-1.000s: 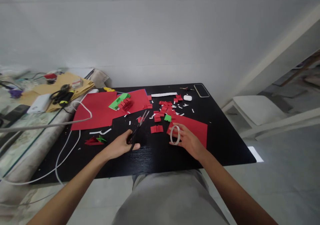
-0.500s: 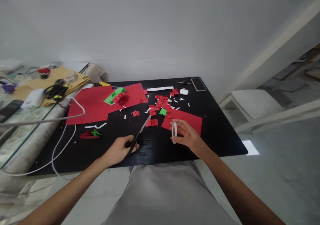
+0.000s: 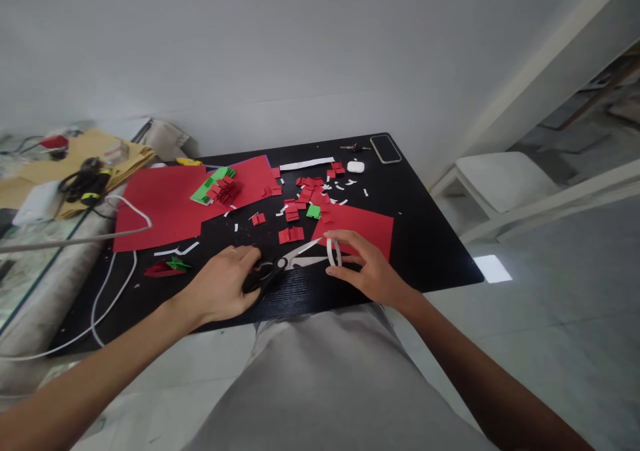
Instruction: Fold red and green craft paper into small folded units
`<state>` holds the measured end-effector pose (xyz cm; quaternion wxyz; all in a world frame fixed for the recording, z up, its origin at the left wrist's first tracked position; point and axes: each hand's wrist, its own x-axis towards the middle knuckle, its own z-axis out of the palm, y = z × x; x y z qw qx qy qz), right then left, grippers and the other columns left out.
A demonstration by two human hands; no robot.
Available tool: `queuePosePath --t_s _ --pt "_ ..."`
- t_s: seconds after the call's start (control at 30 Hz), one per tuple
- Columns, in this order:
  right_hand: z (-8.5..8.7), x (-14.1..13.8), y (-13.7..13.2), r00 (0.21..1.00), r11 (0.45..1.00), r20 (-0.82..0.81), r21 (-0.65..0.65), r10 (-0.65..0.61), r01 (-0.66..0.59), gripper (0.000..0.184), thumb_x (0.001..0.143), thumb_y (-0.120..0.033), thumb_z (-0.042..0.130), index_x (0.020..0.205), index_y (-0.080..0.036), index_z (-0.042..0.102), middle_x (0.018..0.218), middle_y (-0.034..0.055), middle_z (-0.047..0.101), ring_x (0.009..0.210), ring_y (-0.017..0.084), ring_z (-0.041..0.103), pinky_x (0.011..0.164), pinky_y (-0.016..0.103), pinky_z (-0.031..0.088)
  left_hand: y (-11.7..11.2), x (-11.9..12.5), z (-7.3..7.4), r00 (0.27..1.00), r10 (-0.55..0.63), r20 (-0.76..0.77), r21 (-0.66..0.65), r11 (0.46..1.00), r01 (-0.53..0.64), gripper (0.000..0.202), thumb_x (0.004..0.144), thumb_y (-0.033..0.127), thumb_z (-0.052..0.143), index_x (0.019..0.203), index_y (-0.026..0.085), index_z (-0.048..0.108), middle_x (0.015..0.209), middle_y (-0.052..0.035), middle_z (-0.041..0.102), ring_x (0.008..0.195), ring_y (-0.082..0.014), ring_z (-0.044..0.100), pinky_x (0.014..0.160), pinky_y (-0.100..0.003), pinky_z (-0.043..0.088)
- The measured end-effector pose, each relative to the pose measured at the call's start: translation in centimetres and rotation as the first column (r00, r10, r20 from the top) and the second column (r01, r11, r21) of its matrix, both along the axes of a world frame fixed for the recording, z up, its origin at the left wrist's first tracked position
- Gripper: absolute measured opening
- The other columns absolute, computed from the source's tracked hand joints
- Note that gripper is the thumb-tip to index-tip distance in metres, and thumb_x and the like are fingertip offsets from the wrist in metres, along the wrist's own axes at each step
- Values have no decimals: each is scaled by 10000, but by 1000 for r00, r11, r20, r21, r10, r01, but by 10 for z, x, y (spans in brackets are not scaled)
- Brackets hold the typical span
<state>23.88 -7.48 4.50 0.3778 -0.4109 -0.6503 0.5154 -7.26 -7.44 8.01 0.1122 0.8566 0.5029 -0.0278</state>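
My left hand (image 3: 230,281) is closed round the black handles of a pair of scissors (image 3: 283,263). Their blades are spread and point right, with the tips close to a white ring (image 3: 334,252) that looks like a roll of tape. My right hand (image 3: 367,267) grips this ring upright between thumb and fingers. Beneath that hand lies a red paper sheet (image 3: 375,227). Small folded red paper pieces (image 3: 291,235) and a green piece (image 3: 313,211) are scattered just beyond the blades, among white strip scraps.
Larger red sheets (image 3: 155,204) bear a green folded piece (image 3: 205,187) at the left. A long white strip (image 3: 307,164), an earbud case (image 3: 355,167), keys (image 3: 355,147) and a phone (image 3: 385,149) lie along the back. White cables (image 3: 95,304) cross the left edge. A white stool (image 3: 505,177) stands right.
The scissors have swung toward the right hand and their blades have opened. Both hands are nearer each other, and the white ring is now by the blade tips. The view has shifted slightly.
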Motion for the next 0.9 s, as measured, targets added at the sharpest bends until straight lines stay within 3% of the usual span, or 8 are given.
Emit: queuePosePath --t_s 0.3,0.6,0.9 --pt "-4 4 0 996 994 -67 -90 62 -68 585 850 -278 802 1383 -437 620 1483 6 603 1374 304 580 1043 568 606 11 9 9 987 -104 -126 -7 995 104 153 833 347 556 903 212 534 903 -118 669 846 -329 662 819 -437 487" --pt "-3 7 1 995 985 -31 -147 91 -95 581 854 -280 798 1390 -417 622 1494 10 593 1378 305 561 1008 521 628 13 7 8 984 -136 -114 -6 991 136 146 812 334 565 891 213 545 918 -119 671 851 -323 656 819 -429 485" --pt "-6 6 1 989 978 -31 -152 142 -145 530 915 -299 744 1409 -359 563 1438 48 607 1411 282 544 1192 598 463 11 4 12 974 -182 -136 125 972 199 107 812 274 563 888 198 556 869 -106 660 793 -303 642 762 -417 476"
